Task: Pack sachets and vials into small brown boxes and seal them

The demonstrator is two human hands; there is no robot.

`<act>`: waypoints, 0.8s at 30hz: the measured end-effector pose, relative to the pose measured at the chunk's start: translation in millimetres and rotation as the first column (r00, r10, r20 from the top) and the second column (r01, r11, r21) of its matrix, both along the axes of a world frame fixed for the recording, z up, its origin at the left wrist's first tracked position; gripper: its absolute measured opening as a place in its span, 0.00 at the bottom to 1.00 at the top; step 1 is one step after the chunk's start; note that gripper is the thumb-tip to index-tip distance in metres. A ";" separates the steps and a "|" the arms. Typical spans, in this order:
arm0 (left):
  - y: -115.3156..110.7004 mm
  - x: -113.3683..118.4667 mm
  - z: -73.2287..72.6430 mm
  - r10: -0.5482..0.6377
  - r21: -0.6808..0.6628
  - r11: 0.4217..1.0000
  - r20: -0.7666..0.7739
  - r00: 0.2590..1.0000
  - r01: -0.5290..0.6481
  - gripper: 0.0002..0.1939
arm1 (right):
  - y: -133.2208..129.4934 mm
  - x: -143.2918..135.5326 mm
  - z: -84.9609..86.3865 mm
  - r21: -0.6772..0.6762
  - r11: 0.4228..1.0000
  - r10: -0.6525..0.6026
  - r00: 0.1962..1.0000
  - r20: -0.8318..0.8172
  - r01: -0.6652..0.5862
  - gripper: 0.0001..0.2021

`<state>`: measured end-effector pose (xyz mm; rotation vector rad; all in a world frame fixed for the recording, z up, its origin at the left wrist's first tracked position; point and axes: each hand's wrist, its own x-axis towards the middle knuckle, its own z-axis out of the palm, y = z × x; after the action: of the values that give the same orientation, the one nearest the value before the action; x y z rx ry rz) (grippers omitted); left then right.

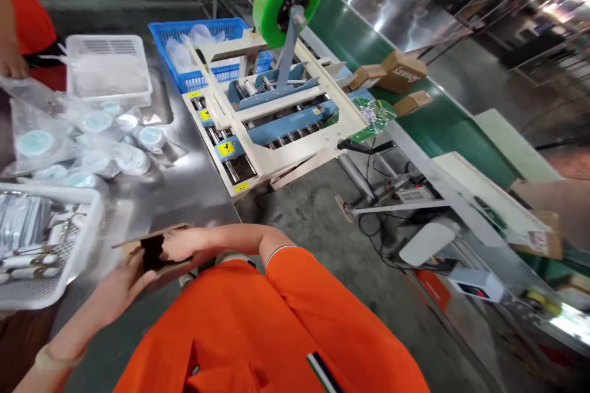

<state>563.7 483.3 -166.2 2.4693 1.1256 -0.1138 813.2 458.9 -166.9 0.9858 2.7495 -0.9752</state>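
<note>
A small open cardboard box (131,250) is held at the table's front edge, close to my body, with its dark inside facing up. My left hand (117,287) grips the near left side, thumb stretched along the rim and fingers over the wall. On the right, my right hand (179,244) has its fingers curled over the box's opening and seems to hold its edge. Its fingertips are partly hidden. Whether anything lies inside the box cannot be seen.
Bagged round white items (96,141) cover the steel table (184,190). A white basket (94,215) holds packed metal parts; another white basket (147,83) stands behind. A blue crate (184,81), a tape machine (276,110) and a green conveyor (442,123) with boxes lie beyond. A co-worker's hand (13,64) is at left.
</note>
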 end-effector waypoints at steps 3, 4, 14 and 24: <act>-11.8 -3.8 0.0 -0.012 -0.156 0.988 0.021 1.000 0.015 0.25 | 8.2 5.3 15.1 0.026 0.999 0.024 1.000 -0.004 -0.024 0.11; -13.6 2.0 -1.0 0.007 -0.159 0.987 0.029 1.000 -0.002 0.22 | 9.4 11.2 21.5 0.046 0.999 0.020 0.999 -0.043 -0.018 0.11; -31.3 41.6 -58.9 0.758 -0.209 0.585 0.485 0.436 -0.784 0.48 | -19.6 -13.6 8.0 0.206 0.852 -0.521 0.819 0.242 0.481 0.65; -54.7 -3.1 -50.4 0.884 -0.654 0.380 0.464 0.049 -0.654 0.60 | -16.8 -17.9 -34.5 -0.270 0.573 -0.819 0.534 -0.210 0.773 0.40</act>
<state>560.5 428.6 -216.6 0.9888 1.6519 1.0097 795.4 442.1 -201.3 2.3594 2.2879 -1.5088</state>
